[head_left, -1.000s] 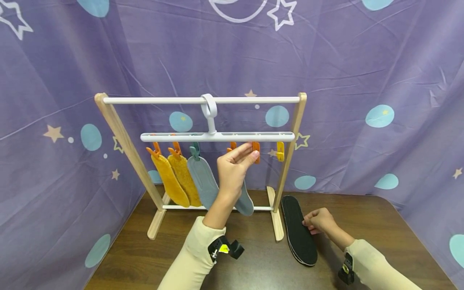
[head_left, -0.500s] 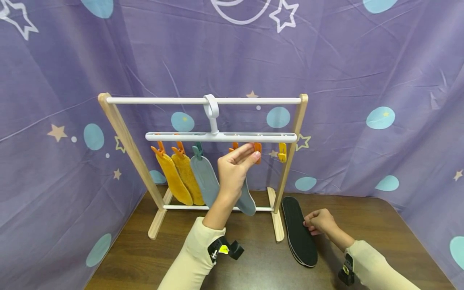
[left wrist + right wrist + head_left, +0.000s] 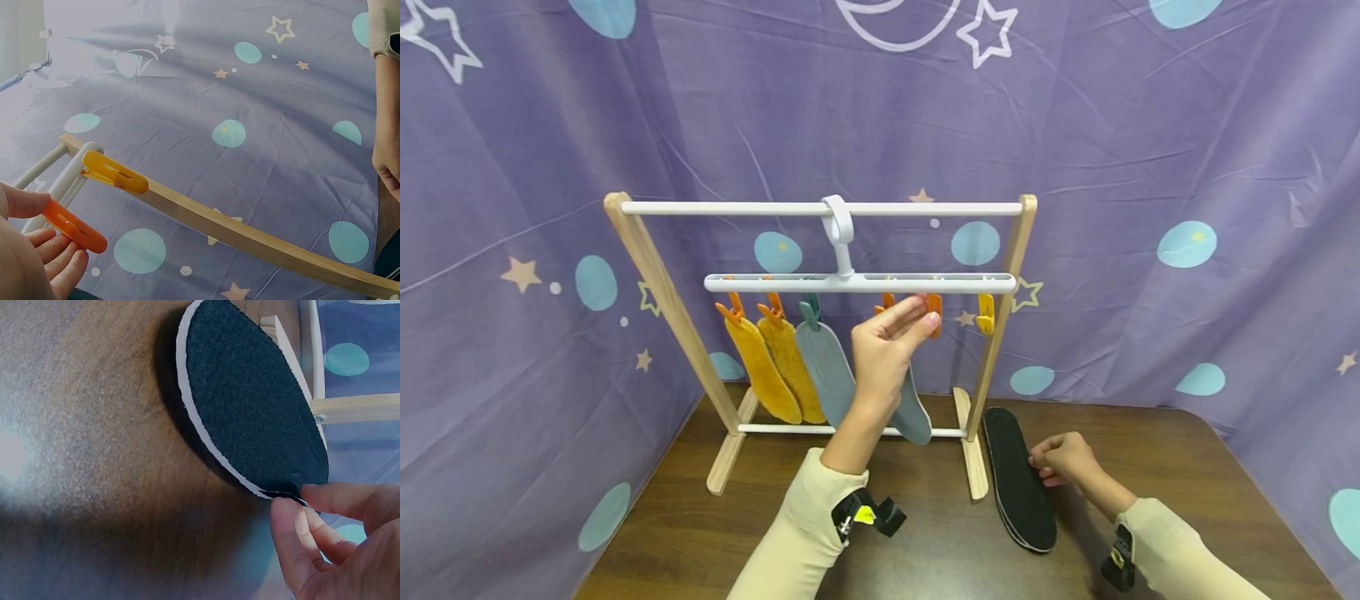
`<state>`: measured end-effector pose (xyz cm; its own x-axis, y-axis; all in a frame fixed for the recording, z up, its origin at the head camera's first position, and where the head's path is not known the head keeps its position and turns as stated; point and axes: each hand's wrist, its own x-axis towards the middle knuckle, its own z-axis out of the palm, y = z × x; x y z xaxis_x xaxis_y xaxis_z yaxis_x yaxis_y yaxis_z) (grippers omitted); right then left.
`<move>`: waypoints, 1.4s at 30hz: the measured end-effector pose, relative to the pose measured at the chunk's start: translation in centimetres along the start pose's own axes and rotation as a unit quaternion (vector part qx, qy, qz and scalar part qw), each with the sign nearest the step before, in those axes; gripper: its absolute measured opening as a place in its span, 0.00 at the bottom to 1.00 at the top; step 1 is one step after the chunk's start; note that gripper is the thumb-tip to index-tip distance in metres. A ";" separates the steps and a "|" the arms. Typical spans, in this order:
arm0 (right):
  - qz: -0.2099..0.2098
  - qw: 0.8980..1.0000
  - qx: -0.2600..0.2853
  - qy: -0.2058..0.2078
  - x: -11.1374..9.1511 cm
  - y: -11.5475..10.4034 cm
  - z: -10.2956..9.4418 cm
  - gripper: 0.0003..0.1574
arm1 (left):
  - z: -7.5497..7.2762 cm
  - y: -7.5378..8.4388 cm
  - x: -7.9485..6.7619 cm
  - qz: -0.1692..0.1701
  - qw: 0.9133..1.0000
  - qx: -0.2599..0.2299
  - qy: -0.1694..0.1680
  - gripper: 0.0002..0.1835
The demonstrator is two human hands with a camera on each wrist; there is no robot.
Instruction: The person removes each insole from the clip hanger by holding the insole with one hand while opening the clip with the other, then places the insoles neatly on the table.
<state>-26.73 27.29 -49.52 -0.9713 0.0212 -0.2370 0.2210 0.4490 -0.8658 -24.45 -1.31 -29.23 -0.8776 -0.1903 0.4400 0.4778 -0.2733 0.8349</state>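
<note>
My left hand [image 3: 880, 358] is raised at the white clip hanger [image 3: 917, 284] and pinches an orange clothespin [image 3: 76, 226] between thumb and fingers. To the right of that one hangs a yellow clothespin [image 3: 986, 314]. Down on the table, my right hand [image 3: 1063, 460] pinches the side edge of a black insole [image 3: 1018, 483]. In the right wrist view the insole's pale rim [image 3: 194, 419] shows, with thumb and fingertips at its edge. A grey insole [image 3: 912, 412] hangs partly hidden behind my left hand, below another orange clothespin [image 3: 886, 302].
Two yellow insoles [image 3: 760, 375] and a grey insole [image 3: 823, 367] hang from clothespins on the hanger's left half. A wooden rack [image 3: 662, 283] with a white top bar [image 3: 722, 207] carries the hanger. The brown table [image 3: 1157, 450] meets a purple patterned curtain [image 3: 1150, 167].
The hanger and its insoles have shifted slightly to the right, along with a small shift of the whole view. Both hands keep their holds.
</note>
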 end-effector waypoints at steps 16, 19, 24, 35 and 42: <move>0.005 1.000 0.008 -0.009 0.4 0.0 0.0 0.09 | 0.0 0.0 0.0 -0.003 1.000 0.003 -0.001 0.17; 0.004 1.000 0.007 -0.009 0.3 0.0 -0.1 0.09 | 0.0 -0.1 0.0 -0.004 1.000 0.001 -0.001 0.17; 0.000 1.000 0.004 -0.006 0.3 0.0 0.0 0.09 | 0.0 -0.2 0.0 -0.002 1.000 -0.005 -0.004 0.18; 0.004 1.000 0.005 0.003 0.4 -0.3 0.0 0.06 | -0.1 -0.3 0.0 0.006 1.000 -0.011 -0.003 0.17; -0.016 1.000 0.017 -0.008 0.2 -0.9 -0.3 0.11 | -0.2 -0.2 0.0 0.013 1.000 -0.016 -0.008 0.17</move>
<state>-27.14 27.14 -48.62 -0.9763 -0.0065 -0.2162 0.1937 0.4192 -0.8870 -24.53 -1.40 -29.51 -0.8650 -0.1835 0.4670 0.5017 -0.2990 0.8117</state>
